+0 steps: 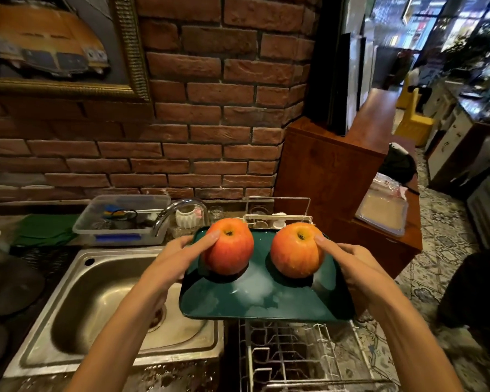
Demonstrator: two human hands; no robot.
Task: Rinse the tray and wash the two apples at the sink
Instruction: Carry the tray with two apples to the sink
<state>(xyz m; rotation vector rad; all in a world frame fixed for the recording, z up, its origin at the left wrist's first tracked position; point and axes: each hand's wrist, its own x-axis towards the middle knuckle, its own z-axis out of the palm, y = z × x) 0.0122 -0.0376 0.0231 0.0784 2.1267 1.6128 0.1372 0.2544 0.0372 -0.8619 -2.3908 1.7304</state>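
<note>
Both hands carry the wet dark green tray (266, 301) right of the steel sink (102, 301), left hand (178, 258) steadying the left apple (228, 246), right hand (348, 261) pressing a finger against the right apple (296, 250).

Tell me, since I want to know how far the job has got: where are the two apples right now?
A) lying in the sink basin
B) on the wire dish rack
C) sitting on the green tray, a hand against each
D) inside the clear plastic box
C: the left apple and right apple sit on the wet green tray, the left hand and right hand steadying one each.
</note>
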